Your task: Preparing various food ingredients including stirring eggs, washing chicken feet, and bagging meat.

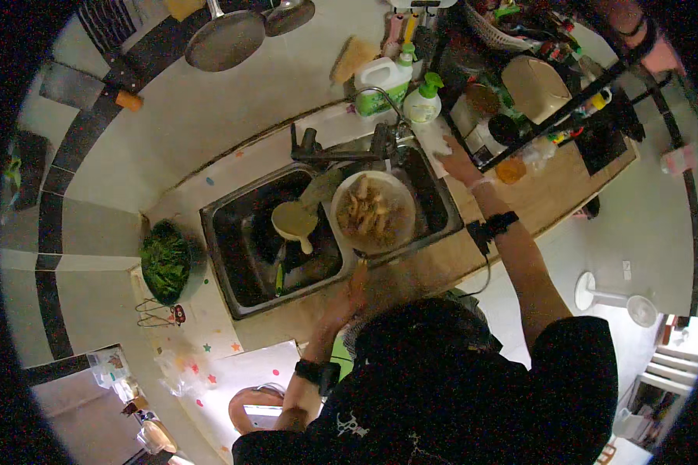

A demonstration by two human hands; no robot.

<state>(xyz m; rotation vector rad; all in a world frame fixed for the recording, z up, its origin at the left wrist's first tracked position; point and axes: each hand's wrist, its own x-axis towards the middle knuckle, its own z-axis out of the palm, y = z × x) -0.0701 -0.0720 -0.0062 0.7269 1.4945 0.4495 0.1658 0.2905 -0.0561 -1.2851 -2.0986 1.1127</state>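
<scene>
A round bowl (pixel 407 216) of pale brown food pieces, possibly chicken feet in water, stands over the right basin of the steel double sink (pixel 232 305). My left hand (pixel 356 290) is blurred at the sink's front edge, just below the bowl; its fingers are hard to make out. Right of the sink, my right hand (pixel 459 163) reaches over the counter with fingers apart, holding nothing visible. The tap (pixel 396 113) curves near it. In the left basin lie a pale handled scoop (pixel 294 220) and a green-handled utensil (pixel 280 273).
A bowl of leafy greens (pixel 166 261) stands left of the sink. Behind the tap are a green-and-white jug (pixel 378 87) and a pump bottle (pixel 423 106). A black-framed rack (pixel 549 125) borders the right counter. Pans (pixel 225 40) and a cleaver (pixel 72 85) hang on the wall.
</scene>
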